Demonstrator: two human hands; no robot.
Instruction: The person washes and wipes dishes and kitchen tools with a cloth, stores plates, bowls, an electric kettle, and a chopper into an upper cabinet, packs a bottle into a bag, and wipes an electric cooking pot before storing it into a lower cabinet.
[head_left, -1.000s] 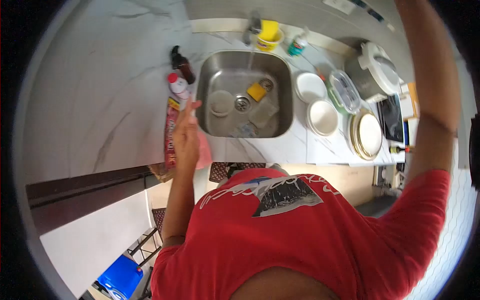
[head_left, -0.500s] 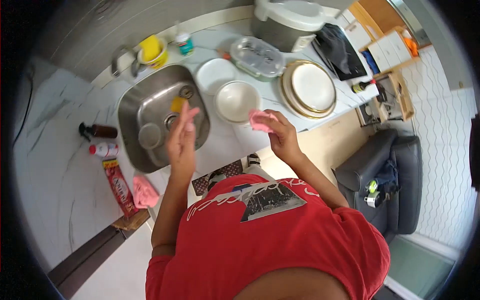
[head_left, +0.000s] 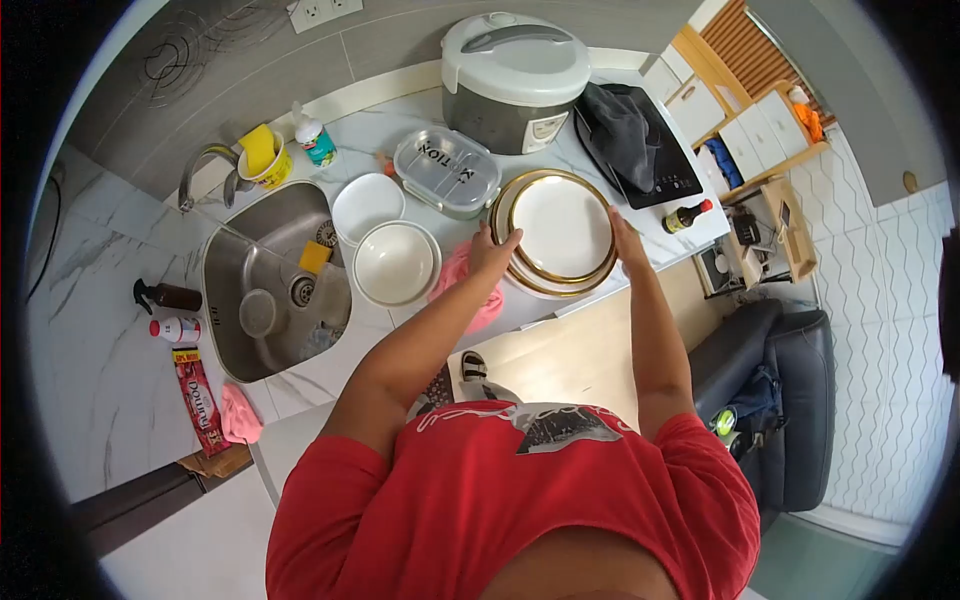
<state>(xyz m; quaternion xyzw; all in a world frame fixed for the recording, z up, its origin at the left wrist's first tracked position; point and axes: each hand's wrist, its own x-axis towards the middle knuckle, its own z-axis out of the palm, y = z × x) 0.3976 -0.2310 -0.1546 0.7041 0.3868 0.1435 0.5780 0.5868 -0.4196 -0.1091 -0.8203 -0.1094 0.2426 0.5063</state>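
A stack of gold-rimmed white plates (head_left: 562,230) lies on the counter between my two hands. My left hand (head_left: 494,252) grips the left edge of the stack, with its thumb over the rim. At the right edge, my right hand (head_left: 626,242) holds the same stack, fingers along the side. A pink cloth (head_left: 470,290) lies beside the plates, partly behind my left hand and forearm. Two white bowls (head_left: 396,264) (head_left: 368,209) stand left of the cloth, and a lidded glass container (head_left: 447,170) sits behind them.
The sink (head_left: 270,220) at left holds a yellow sponge (head_left: 315,257) and a round container (head_left: 259,313). A rice cooker (head_left: 515,80) stands behind the plates. Right of it are a black cooktop (head_left: 672,180) with dark cloth and a small bottle (head_left: 686,216). Bottles and a red packet lie far left.
Both hands have moved to the right onto the plate stack. The pink cloth that was in my right hand now lies on the counter. The view has shifted right.
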